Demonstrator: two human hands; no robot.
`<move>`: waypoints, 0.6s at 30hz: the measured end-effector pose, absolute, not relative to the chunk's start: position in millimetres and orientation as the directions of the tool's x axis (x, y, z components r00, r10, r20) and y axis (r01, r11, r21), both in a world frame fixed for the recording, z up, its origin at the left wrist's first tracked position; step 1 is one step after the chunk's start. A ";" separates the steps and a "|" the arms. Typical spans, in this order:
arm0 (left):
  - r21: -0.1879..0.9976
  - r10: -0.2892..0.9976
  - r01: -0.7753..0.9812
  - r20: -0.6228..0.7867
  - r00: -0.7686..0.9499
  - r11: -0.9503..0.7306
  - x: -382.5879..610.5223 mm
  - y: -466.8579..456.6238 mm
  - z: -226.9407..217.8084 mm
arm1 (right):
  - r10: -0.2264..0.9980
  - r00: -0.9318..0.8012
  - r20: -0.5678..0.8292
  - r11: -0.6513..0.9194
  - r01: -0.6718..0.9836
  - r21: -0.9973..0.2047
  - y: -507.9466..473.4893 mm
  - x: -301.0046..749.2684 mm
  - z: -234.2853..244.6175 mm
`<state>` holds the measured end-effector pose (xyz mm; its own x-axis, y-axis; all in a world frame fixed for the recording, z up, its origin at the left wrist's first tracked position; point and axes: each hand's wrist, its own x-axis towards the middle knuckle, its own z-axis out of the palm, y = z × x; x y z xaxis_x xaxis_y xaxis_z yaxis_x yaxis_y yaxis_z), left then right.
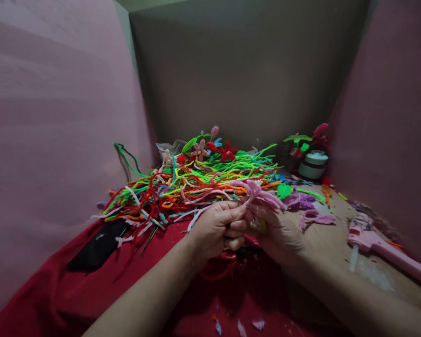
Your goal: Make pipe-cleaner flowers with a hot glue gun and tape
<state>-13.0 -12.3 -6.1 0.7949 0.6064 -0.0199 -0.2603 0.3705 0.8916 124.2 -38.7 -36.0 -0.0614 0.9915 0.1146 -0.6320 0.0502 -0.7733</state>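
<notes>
A pink pipe-cleaner flower [254, 189] with looped petals is held up in front of me. My left hand [224, 224] is closed, its thumb and forefinger pinching the flower's base while the other fingers curl in. Against the other side of the same flower, my right hand [273, 229] is closed with its fingers bent around the base; the petals partly cover those fingers. A small yellowish, shiny spot shows by the right fingers, too unclear to name. Just behind both hands lies a large heap of colourful pipe cleaners [203, 180].
A black phone [96, 245] lies left on the red cloth [73, 292]. At right are a pink glue gun [379, 245], purple pipe-cleaner loops [315, 218] and a pale-green lidded jar [313, 164]. Finished-looking flowers [226, 150] stand behind the heap. Scraps [257, 324] lie in front.
</notes>
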 end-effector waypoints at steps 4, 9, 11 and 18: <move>0.984 0.735 -0.134 0.007 0.678 0.114 -8.6 -17.8 -4.8 | 0.990 0.027 0.137 0.123 -0.634 -0.763 -41.8 120.6 -31.0; 0.733 0.779 0.311 0.462 0.425 -0.605 -4.4 -22.8 -14.4 | 0.992 0.101 0.075 0.122 -0.622 -0.773 -44.6 118.8 -28.4; 0.539 0.689 0.430 0.585 0.428 -0.725 -3.9 -21.2 -21.9 | 0.991 0.099 0.092 0.133 -0.616 -0.777 -44.5 119.0 -29.8; 0.302 0.563 0.520 0.680 0.470 -0.799 -1.5 -13.4 -35.8 | 0.988 0.140 0.066 0.137 -0.591 -0.795 -45.0 116.6 -28.5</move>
<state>-1.5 -13.4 -35.8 0.4701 0.5627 0.6800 0.5203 -0.7990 0.3015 116.6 -45.0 -28.5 0.1402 0.9879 0.0656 -0.5910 0.1367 -0.7950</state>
